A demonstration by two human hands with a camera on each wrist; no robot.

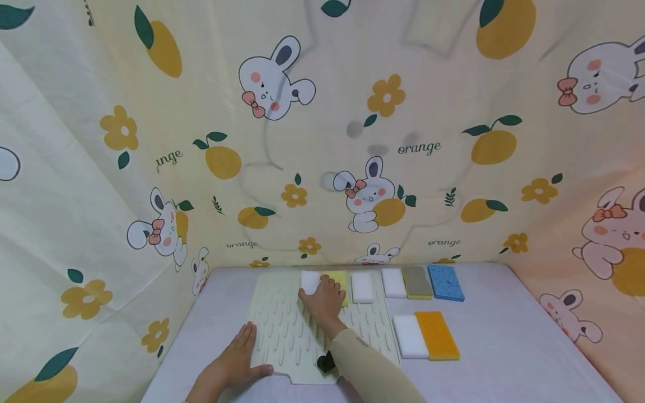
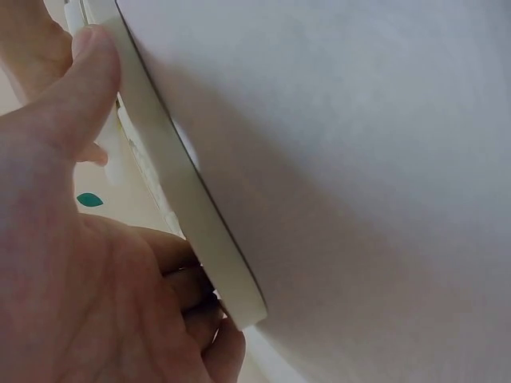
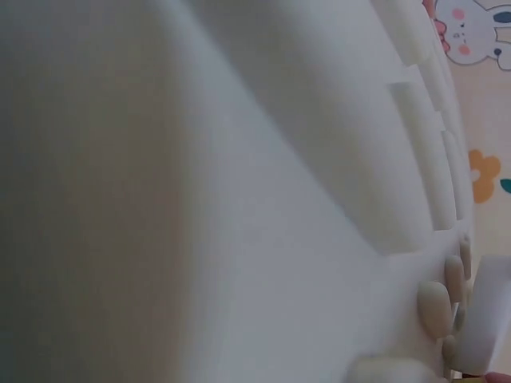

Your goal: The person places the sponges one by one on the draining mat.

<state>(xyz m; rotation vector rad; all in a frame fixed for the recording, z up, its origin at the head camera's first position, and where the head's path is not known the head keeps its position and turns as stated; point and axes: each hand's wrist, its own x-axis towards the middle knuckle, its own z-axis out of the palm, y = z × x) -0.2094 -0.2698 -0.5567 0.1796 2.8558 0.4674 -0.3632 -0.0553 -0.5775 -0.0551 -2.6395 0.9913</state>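
A pale green ridged mat lies on the table. My left hand rests along its left edge, fingers extended, with the thumb against the front edge; the left wrist view shows the thumb touching the mat's side. At the back of the mat my right hand pinches a white sponge between thumb and fingers. Partly hidden behind these fingers is a yellow sponge. Just right of it, another white sponge lies on the mat. In the right wrist view, the held white sponge appears low at right.
Right of the mat's back edge lie a white sponge, a grey-and-yellow sponge and a blue sponge. Nearer are a white sponge and an orange sponge. A black object shows by the right sleeve. Printed cloth walls surround the table.
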